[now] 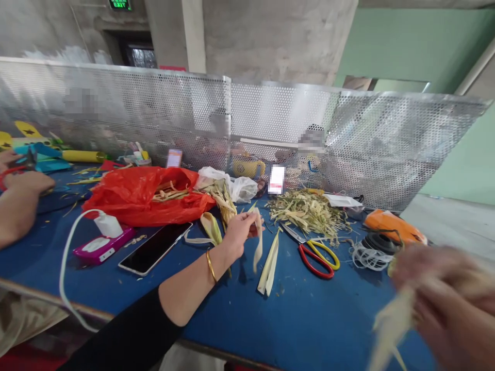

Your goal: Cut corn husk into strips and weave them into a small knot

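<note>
My left hand (242, 234), below a gold bangle and a black sleeve, pinches a pale strip of corn husk (258, 250) above the blue table. At the right edge, smeared by motion, my right hand (452, 304) is closed on another pale husk piece (392, 330). A folded corn husk (269, 265) lies on the table just right of my left hand. Scissors (315, 255) with one red and one yellow handle rest beyond it, blades slightly apart. Left of my left wrist, a curled greenish husk (211, 228) lies beside a bundle of dried husks (224, 202).
A pile of husk shreds (309, 211) lies toward the perforated metal screen (278, 118). A red plastic bag (143, 193), a phone (157, 248) and a purple power strip (102, 247) are at left, a spool (376, 250) at right. A co-worker's hand (29, 183) is at far left.
</note>
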`<state>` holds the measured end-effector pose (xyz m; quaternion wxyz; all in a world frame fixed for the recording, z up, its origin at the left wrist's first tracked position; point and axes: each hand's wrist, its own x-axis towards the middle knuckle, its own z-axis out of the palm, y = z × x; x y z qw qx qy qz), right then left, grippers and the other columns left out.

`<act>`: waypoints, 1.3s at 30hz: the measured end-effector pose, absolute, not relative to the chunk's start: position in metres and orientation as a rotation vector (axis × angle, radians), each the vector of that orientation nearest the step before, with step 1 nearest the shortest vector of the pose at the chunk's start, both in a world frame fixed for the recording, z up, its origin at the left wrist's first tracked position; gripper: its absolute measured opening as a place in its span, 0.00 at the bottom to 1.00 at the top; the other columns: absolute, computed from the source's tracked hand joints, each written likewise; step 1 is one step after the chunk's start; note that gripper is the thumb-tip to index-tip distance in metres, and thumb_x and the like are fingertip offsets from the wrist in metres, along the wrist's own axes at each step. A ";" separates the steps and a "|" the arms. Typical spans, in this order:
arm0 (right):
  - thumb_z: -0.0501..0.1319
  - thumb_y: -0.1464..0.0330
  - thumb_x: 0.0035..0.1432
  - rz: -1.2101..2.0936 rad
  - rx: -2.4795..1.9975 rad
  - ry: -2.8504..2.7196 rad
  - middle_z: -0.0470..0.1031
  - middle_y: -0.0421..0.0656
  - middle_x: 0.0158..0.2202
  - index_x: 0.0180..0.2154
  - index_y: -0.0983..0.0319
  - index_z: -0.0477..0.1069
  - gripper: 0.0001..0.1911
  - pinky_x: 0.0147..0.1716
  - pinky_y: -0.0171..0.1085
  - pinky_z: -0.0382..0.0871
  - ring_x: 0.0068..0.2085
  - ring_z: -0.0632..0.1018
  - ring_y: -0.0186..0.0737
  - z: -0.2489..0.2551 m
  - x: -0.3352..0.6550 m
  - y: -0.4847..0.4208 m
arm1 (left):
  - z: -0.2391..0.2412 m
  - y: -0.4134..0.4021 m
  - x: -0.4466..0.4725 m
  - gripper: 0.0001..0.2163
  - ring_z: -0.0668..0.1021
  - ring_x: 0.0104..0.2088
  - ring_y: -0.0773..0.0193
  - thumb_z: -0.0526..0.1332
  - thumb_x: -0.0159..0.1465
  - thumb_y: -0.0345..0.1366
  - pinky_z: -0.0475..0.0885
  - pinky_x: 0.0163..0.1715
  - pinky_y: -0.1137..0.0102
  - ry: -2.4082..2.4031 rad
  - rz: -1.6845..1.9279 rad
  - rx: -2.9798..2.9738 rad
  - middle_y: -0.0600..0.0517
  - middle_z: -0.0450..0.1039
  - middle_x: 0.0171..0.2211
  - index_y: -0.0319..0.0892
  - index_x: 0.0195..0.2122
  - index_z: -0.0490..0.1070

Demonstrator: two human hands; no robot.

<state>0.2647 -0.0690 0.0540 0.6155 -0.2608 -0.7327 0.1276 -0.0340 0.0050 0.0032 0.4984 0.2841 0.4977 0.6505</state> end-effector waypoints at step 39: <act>0.61 0.50 0.53 1.421 -1.129 -1.343 0.79 0.48 0.44 0.42 0.60 0.79 0.24 0.42 0.43 0.72 0.47 0.76 0.50 0.042 0.156 -0.006 | 0.005 -0.029 0.017 0.10 0.79 0.29 0.62 0.63 0.59 0.40 0.72 0.32 0.69 0.889 1.105 0.806 0.45 0.77 0.28 0.36 0.31 0.71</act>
